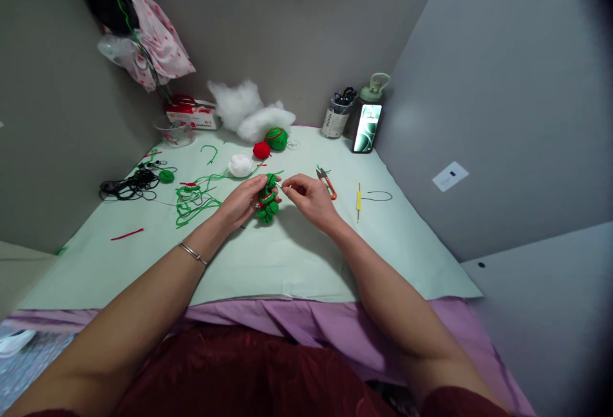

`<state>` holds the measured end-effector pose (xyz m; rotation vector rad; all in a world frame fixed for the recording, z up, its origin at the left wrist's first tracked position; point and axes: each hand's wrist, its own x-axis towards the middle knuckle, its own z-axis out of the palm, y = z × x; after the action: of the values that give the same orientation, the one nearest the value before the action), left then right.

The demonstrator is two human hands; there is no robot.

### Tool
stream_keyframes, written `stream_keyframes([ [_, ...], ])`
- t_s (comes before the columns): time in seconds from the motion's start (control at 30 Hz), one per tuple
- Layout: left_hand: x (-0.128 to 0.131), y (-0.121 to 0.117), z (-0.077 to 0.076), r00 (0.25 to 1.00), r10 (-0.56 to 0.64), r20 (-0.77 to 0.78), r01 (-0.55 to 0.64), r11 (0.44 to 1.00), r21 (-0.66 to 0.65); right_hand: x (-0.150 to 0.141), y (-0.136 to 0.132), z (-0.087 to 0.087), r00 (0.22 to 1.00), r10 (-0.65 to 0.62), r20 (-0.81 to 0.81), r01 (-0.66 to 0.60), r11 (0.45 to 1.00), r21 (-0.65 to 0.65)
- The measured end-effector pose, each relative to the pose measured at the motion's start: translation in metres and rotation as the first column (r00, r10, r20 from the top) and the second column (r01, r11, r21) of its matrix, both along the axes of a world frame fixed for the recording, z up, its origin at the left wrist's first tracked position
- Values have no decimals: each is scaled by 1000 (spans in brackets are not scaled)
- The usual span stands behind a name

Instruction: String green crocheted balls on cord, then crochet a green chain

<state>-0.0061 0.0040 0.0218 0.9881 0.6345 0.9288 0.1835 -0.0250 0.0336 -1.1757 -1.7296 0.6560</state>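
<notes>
My left hand (244,200) is closed round a small green crocheted piece (269,210) that has rounded lobes, dark lines and a bit of red and white. Thumb and index finger of my right hand (309,195) pinch a thin silvery needle-like tool (279,185), whose tip meets the top of the green piece. Fingers hide most of that tool, so its exact kind is unclear. Just beyond my right hand lie orange-handled thread snips (327,184). A white yarn ball (240,165) rests past my left hand.
Tangled green yarn (191,209) and a black cord bundle (134,184) lie to the left. Red (261,151) and green yarn balls (276,139) sit before white stuffing (249,110). A yellow-handled crochet hook (359,202) lies right; a phone (367,128) leans on a bottle (373,89).
</notes>
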Motion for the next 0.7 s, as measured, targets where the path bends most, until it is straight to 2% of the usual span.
stream_keyframes([
  [0.17,1,-2,3,999,21,-33,-21,1000,8,2,0,2,1000,6,-26,-8,996,-93],
  [0.43,-1,-2,1,1000,20,-22,-18,997,75,2,0,5,998,24,-53,-31,989,-141],
  [0.7,0,-2,2,1000,11,7,-11,998,69,2,-1,5,998,24,-65,-33,989,-146],
])
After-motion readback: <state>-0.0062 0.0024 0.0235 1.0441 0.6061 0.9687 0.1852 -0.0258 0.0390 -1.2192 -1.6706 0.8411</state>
